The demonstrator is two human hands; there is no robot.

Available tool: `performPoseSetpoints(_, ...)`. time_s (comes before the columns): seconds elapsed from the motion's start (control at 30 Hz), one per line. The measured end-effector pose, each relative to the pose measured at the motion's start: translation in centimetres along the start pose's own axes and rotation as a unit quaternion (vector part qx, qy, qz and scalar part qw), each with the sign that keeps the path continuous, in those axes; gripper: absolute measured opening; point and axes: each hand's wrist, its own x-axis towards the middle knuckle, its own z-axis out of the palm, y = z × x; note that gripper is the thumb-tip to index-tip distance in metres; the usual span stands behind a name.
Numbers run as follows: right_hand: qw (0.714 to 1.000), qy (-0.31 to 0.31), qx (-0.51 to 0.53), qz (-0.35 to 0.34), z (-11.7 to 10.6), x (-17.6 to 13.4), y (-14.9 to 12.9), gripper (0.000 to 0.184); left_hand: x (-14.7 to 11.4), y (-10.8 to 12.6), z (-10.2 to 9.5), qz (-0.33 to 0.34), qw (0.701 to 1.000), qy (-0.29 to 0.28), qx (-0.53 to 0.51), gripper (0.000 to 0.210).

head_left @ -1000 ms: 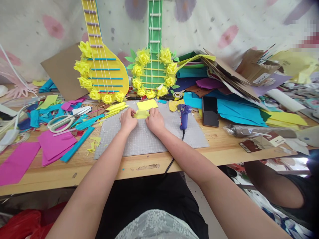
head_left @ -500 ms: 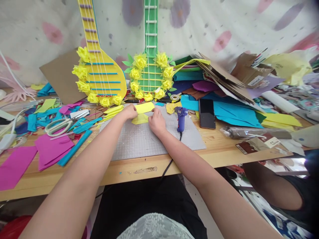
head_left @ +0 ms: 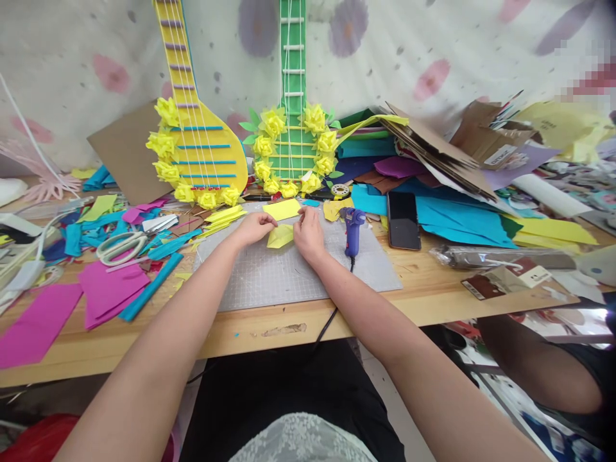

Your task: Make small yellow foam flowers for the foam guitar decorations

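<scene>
A small piece of yellow crepe paper (head_left: 280, 237), folded or bent, is between my hands over the grey cutting mat (head_left: 269, 282). My right hand (head_left: 309, 236) pinches its right edge with thumb and fingers. My left hand (head_left: 255, 229) has its fingers drawn together, the tips at the paper's upper left corner. Just behind, a flat yellow paper rectangle (head_left: 282, 208) lies on the mat. To the right of my right hand a blue hot glue gun (head_left: 353, 232) stands on the mat, its cord running to the table edge.
Behind stand a yellow (head_left: 212, 154) and a green (head_left: 292, 83) craft lute with yellow paper flowers. On the left lie yellow strips (head_left: 224, 219), scissors (head_left: 120, 247) and magenta paper (head_left: 113, 289); on the right, a phone (head_left: 403, 220) and blue paper (head_left: 457, 221). Another person's arm (head_left: 534, 366) shows at lower right.
My left hand has moved slightly toward me and right, its fingers less tightly curled. The yellow piece now looks narrower and more folded. The view has shifted slightly.
</scene>
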Motion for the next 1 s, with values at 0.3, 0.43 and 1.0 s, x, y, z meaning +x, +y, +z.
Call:
performPoseSetpoints(0.3, 1.000, 0.017, 0.021, 0.007, -0.2, 0.2, 0.3, 0.034, -1.2, -0.8, 0.0, 0.061, 0.992, -0.106, -0.042, 0.029)
performPoseSetpoints(0.43, 0.998, 0.028, 0.055, 0.015, 0.1, 0.3, 0.6, 0.032, -0.9, -0.9, 0.8, 0.096, 0.991, -0.092, -0.025, 0.024)
performPoseSetpoints(1.0, 0.979, -0.009, 0.116, -0.169, -0.3, 0.0, 0.3, 0.035, -2.6, 0.1, 1.7, 0.153, 0.905, 0.278, 0.284, 0.015)
